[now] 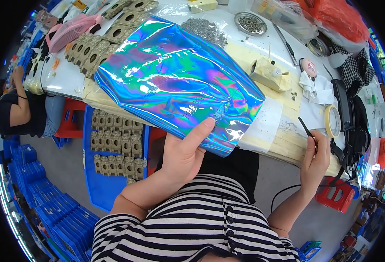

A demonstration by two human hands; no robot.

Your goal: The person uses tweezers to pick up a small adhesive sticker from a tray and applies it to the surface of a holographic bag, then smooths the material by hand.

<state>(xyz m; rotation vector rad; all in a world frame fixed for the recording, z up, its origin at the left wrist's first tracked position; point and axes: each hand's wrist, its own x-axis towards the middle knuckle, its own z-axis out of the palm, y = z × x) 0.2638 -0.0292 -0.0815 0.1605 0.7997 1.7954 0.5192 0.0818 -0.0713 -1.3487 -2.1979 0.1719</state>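
Note:
My left hand grips the near edge of a shiny blue-violet holographic sheet, thumb on top and fingers hidden beneath. The sheet may be a flat bag; I cannot tell. It is held tilted over the table, and small specks or holes show on its surface near my thumb. Out to the right, my right hand is closed around a slim black pointed tool like tweezers, its tip directed up and left. A white paper sheet lies on the table between the holographic sheet and the tool.
Camouflage-patterned parts with round holes line the table's left; more fill a blue tray below. Small metal pieces sit in a round dish and a loose pile. A tape-wrapped block and tape roll stand right. A co-worker sits left.

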